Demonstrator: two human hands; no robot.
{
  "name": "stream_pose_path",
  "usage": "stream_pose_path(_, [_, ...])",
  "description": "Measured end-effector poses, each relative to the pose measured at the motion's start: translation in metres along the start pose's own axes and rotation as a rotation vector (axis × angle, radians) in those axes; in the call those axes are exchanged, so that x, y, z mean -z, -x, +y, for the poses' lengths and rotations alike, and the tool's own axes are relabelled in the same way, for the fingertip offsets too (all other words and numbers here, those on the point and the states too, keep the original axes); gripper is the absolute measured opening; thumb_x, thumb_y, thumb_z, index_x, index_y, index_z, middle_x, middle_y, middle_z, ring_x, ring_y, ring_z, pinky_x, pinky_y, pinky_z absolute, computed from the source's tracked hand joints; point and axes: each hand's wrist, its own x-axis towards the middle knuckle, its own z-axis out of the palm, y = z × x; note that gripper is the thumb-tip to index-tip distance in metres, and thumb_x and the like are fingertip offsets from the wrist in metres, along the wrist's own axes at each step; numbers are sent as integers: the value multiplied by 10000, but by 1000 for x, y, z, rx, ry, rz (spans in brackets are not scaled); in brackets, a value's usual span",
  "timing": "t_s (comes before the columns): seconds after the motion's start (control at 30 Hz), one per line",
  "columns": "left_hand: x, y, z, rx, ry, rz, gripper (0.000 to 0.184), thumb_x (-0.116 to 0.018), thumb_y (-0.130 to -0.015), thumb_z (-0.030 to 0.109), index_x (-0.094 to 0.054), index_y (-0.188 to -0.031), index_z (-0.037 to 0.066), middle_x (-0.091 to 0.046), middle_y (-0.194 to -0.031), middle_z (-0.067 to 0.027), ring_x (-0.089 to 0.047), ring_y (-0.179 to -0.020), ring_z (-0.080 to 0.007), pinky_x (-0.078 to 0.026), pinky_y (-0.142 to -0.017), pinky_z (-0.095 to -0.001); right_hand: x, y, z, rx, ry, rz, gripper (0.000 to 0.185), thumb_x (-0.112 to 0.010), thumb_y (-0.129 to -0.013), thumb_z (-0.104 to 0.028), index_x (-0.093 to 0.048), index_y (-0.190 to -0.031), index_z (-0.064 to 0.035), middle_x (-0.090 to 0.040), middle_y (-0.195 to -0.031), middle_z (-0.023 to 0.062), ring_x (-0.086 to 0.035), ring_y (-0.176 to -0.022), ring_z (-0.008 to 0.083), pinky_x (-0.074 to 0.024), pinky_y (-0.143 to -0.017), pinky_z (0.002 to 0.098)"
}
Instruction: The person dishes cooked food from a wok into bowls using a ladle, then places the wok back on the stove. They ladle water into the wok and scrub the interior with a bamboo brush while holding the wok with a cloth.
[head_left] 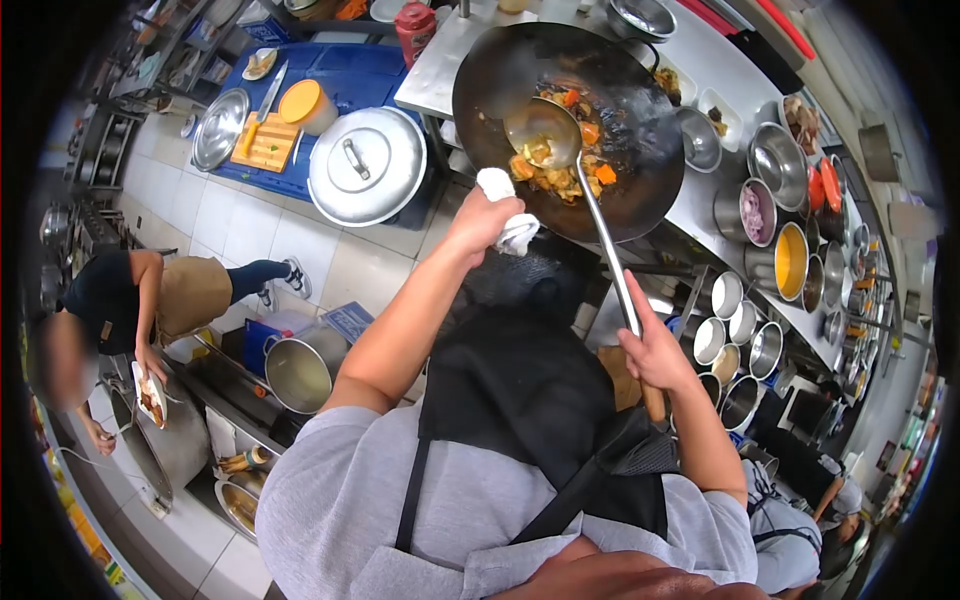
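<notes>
A large dark wok (640, 110) holds chunks of orange and brown food (565, 180) in sauce. My left hand (482, 222) is closed round a folded white cloth (516, 232) at the wok's near left edge. With my right hand (655, 350) I grip the long handle of a metal ladle (598, 215), whose wooden end sticks out below my fingers. The ladle's bowl (543, 132) is inside the wok over the food and has some sauce and bits in it.
A lidded pot (367, 166) and a cutting board (266, 142) with a knife stand at the left. Metal bowls and pots (778, 165) line the right counter. One person (120, 300) holds a plate at far left; others (785, 530) are at lower right.
</notes>
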Motion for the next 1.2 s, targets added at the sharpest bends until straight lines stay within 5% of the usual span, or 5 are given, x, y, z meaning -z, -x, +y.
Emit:
stream_pose_path(0.17, [-9, 5, 17, -50, -2, -10, 155, -636, -858, 88, -582, -987, 22, -626, -846, -51, -622, -715, -139, -502, -591, -305, 27, 28, -4, -167, -724, -214, 846, -498, -898, 9, -101, -1588, -280, -398, -673, 17, -365, -423, 90, -349, -388, 231])
stream_pose_path(0.33, [-19, 9, 23, -53, -43, -8, 179, -645, -862, 98, -574, -1005, 18, -625, -843, -53, -626, -714, -144, -516, -590, -313, 15, 19, 13, -70, -513, -114, 809, -542, -929, -55, -115, -1583, -265, -407, -679, 27, -342, -374, 81, -333, -340, 233])
stream_pose_path(0.4, [-22, 11, 22, -45, -27, -19, 185, -646, -864, 98, -569, -1009, 15, -625, -843, -54, -629, -719, -146, -522, -592, -317, 32, 12, 23, -25, -1098, -392, 777, -554, -962, -110, -109, -1582, -254, -410, -689, 30, -343, -377, 71, -341, -326, 235])
stream_pose_path(1.13, [-29, 16, 12, -87, 0, 15, 165, -635, -852, 66, -561, -984, 2, -606, -836, -57, -609, -719, -141, -497, -612, -317, 26, 35, -10, -69, -241, 116, 777, -446, -915, 34, -131, -1585, -200, -540, -727, 44, -432, -424, 81, -405, -405, 239])
stream_pose_path(1.2, [-30, 16, 10, -95, -10, 18, 169, -635, -852, 66, -561, -989, 1, -605, -842, -55, -606, -721, -140, -495, -615, -315, 30, 36, 2, -113, -91, 112, 763, -464, -919, 6, -141, -1582, -191, -660, -878, 135, -588, -517, 191, -515, -539, 314])
